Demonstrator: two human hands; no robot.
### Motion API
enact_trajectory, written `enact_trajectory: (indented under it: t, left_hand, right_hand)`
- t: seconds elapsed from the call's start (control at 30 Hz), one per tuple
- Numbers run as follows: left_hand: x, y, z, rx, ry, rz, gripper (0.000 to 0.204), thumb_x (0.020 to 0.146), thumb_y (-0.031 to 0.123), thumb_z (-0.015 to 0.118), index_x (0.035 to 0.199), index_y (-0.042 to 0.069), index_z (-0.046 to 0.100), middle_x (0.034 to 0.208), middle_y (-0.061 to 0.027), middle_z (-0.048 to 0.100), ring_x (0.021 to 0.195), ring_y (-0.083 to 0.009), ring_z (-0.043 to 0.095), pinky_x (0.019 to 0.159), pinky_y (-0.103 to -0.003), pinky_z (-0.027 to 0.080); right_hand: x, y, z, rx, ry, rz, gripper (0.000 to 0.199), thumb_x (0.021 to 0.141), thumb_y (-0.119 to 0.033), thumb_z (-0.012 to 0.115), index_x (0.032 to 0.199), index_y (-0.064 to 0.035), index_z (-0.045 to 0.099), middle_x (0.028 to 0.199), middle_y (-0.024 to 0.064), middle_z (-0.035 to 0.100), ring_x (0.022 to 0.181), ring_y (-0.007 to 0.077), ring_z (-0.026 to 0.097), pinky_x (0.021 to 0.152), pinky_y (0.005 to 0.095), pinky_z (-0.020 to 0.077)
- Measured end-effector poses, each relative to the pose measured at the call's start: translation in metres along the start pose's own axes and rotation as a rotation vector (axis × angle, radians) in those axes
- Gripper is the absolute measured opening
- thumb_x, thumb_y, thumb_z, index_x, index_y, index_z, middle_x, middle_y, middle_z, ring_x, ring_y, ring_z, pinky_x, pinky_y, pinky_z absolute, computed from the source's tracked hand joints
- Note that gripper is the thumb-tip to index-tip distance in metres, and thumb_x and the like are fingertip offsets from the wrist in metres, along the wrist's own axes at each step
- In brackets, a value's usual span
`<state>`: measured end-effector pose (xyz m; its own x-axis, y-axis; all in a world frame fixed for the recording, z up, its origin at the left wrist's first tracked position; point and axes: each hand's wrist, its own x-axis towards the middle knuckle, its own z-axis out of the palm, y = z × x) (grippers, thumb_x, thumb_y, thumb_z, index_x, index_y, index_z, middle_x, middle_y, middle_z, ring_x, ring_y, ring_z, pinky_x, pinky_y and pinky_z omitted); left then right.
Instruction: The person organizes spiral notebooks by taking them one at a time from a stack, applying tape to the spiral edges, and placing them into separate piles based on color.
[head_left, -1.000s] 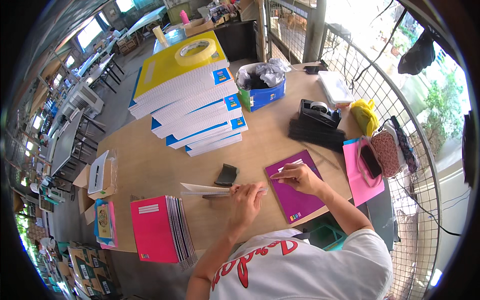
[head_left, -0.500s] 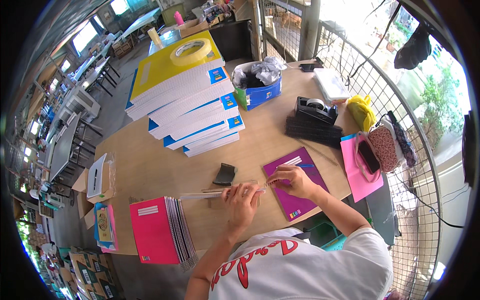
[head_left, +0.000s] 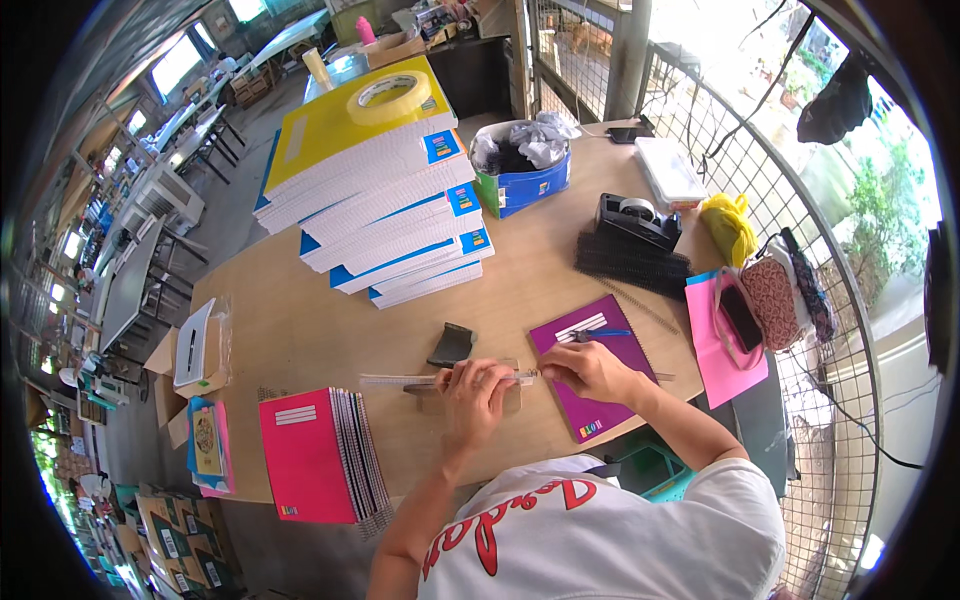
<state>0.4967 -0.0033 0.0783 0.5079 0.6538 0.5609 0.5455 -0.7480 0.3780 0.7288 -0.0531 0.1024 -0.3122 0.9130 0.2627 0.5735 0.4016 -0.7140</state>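
Thin paper pad (head_left: pixel 385 380), centre of frame, seen edge-on above the bench (head_left: pixel 320 340). Left hand (head_left: pixel 475 392): fingers folded firmly over the pad's right half. Right hand (head_left: pixel 588 372): fingertips pinched, apparently on a thin coil (head_left: pixel 534 374) at the pad's right end; exact contact too small to confirm. Judged: pad light, flexible, smooth sheets liable to slip, best held near the bound edge; coil springy, easily bent, best pinched close to its tip.
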Motion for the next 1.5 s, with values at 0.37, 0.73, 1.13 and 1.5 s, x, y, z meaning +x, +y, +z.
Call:
enact_trajectory:
  t: [0.37, 0.73, 1.13, 1.5]
  left_hand:
    - [0.009, -0.004, 0.004, -0.078, -0.03, -0.015, 0.015, 0.084, 0.015, 0.073, 0.095, 0.015, 0.063, 0.092, -0.0012, 0.063, 0.086, -0.0237, 0.059, 0.084, -0.039, 0.038]
    - [0.013, -0.002, 0.006, -0.042, -0.036, -0.028, 0.014, 0.085, 0.02, 0.074, 0.094, 0.016, 0.063, 0.092, 0.0006, 0.063, 0.086, -0.0222, 0.059, 0.083, -0.039, 0.037]
    - [0.015, 0.002, 0.003, -0.005, -0.046, -0.036, 0.015, 0.085, 0.022, 0.073, 0.094, 0.016, 0.063, 0.091, 0.0001, 0.062, 0.086, -0.0224, 0.059, 0.085, -0.04, 0.035]
    - [0.01, 0.003, 0.007, -0.041, -0.018, -0.026, 0.013, 0.087, 0.022, 0.072, 0.095, 0.017, 0.063, 0.09, 0.0011, 0.062, 0.086, -0.0233, 0.06, 0.083, -0.04, 0.04]
  right_hand:
    - [0.012, -0.015, 0.0, 0.11, 0.078, 0.137, 0.02, 0.089, -0.009, 0.068, 0.106, -0.0003, 0.061, 0.089, 0.015, 0.063, 0.078, 0.0367, 0.065, 0.069, 0.0429, 0.0519]
    - [0.009, 0.005, -0.003, 0.127, 0.056, 0.122, 0.012, 0.084, 0.001, 0.069, 0.093, 0.0004, 0.063, 0.084, 0.015, 0.063, 0.079, 0.0353, 0.066, 0.067, 0.0426, 0.0511]
    - [-0.004, 0.027, 0.011, -0.235, 0.244, -0.321, 0.027, 0.072, 0.007, 0.074, 0.093, -0.007, 0.064, 0.099, 0.0055, 0.065, 0.089, 0.0256, 0.062, 0.077, 0.0389, 0.0463]
    - [0.007, -0.005, -0.002, 0.088, 0.07, 0.062, 0.016, 0.08, -0.004, 0.073, 0.092, -0.001, 0.063, 0.093, 0.0097, 0.062, 0.085, 0.036, 0.062, 0.068, 0.0444, 0.051]
